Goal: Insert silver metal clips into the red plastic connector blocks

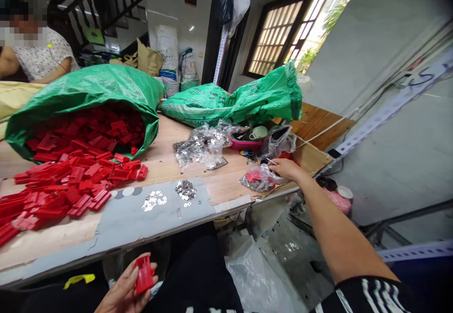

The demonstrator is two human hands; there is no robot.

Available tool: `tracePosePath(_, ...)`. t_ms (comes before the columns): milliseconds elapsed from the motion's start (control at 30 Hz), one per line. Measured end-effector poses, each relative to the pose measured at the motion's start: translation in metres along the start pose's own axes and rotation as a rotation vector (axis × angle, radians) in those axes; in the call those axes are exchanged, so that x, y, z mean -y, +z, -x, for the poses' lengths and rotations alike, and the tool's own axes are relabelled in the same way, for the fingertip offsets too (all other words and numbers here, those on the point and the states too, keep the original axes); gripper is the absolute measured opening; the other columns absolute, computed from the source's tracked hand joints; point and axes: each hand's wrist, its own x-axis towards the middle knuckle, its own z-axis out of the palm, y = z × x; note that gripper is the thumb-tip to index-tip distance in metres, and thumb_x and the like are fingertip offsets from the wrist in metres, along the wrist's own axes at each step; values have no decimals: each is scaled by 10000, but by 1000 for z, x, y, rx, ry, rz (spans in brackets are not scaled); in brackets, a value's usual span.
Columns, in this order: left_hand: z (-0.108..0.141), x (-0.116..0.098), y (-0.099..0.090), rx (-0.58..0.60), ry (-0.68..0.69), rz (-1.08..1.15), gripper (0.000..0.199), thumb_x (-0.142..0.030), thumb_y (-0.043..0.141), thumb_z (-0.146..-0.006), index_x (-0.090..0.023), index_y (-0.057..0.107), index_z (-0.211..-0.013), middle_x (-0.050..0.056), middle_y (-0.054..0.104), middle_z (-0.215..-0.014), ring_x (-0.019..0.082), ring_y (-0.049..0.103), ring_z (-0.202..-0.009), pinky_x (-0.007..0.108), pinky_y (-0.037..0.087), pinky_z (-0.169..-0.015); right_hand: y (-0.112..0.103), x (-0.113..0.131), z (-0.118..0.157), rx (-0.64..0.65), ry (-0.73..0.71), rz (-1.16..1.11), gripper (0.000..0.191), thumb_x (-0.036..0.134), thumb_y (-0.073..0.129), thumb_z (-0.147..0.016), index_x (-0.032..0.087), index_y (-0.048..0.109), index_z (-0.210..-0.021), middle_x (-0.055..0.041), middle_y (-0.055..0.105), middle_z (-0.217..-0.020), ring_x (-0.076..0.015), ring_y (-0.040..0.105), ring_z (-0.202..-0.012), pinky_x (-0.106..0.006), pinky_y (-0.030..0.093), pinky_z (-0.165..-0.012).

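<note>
Low in the view, over my lap, my left hand [127,287] holds a red plastic piece [144,274] between thumb and fingers. My right hand [283,167] reaches out to the table's right end, its fingers closed at a clear plastic bag [258,178] with red and metal bits; what they pinch is too small to make out. Many red pieces [63,185] spill from a green sack [95,84] on the left. Two small piles of metal parts, one of flat silver pieces [155,200] and one darker [185,190], lie on a grey sheet [134,221].
Behind the metal piles lie clear bags of metal parts [203,145]. A pink basket [244,143] stands near the right corner, before another green sack [233,103]. A slotted metal bar [389,107] slants at the right. Across the table at the left sits a person [46,58].
</note>
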Motion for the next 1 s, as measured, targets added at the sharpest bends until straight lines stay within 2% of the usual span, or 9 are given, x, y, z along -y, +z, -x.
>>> tracePosePath(100,4,0,4,-3,16,4,697,-73,762,-650,-163,488,-1285,105,727,-934,217,720,-723,265,582,-605,-3,18,11,-194,-12,15,350,399,411,-866,193,658,-1005,-88,693,-968,-214,615,-832,-252,404,-660)
tracePosePath(167,5,0,6,10,15,17,653,-83,758,-659,-145,498,-1255,120,719,-956,219,718,-744,270,574,-614,-1,39,23,-327,-152,-91,366,436,373,-889,199,637,-978,-67,688,-895,-196,605,-777,-244,399,-650)
tracePosePath(233,4,1,6,40,20,35,620,-95,759,-658,-140,506,-1222,129,710,-982,229,715,-781,276,563,-630,8,65,36,-276,-318,-222,349,430,356,-905,195,610,-949,-41,667,-779,-165,580,-676,-231,398,-619)
tracePosePath(300,3,1,4,97,27,54,570,-129,763,-667,-152,515,-1179,131,704,-1002,232,710,-798,295,554,-660,24,92,50,-144,-451,-281,296,406,385,-901,199,597,-916,-29,650,-727,-156,565,-645,-232,407,-617)
tracePosePath(400,0,2,1,189,42,68,483,-175,769,-674,-172,529,-1093,127,697,-1025,240,704,-817,332,538,-711,57,131,69,65,-666,-354,245,362,425,-894,200,607,-871,-44,668,-834,-171,588,-759,-248,434,-690)
tracePosePath(500,-2,3,-3,214,69,56,430,-193,771,-675,-183,539,-1037,120,693,-1042,255,698,-853,362,528,-742,89,161,82,133,-775,-354,163,295,488,-866,202,622,-872,-37,653,-866,-170,583,-785,-257,434,-712)
tracePosePath(667,-5,1,-6,216,93,49,497,-211,773,-675,-186,562,-1124,113,685,-1061,263,684,-905,374,515,-785,119,192,93,110,-842,-263,113,222,534,-848,216,626,-914,-23,632,-889,-162,579,-821,-258,419,-744)
tracePosePath(767,-5,0,-6,218,100,66,510,-218,770,-677,-171,582,-1149,127,682,-1073,261,682,-910,361,505,-801,123,205,95,75,-831,-230,109,225,521,-866,219,619,-912,-23,632,-912,-157,587,-820,-253,418,-736)
tracePosePath(1000,-11,2,-6,217,81,77,440,-239,789,-652,-172,624,-1054,132,682,-1091,284,681,-929,384,498,-814,129,233,87,-28,-757,-71,166,254,524,-878,228,621,-1011,-41,639,-981,-181,606,-885,-254,419,-729)
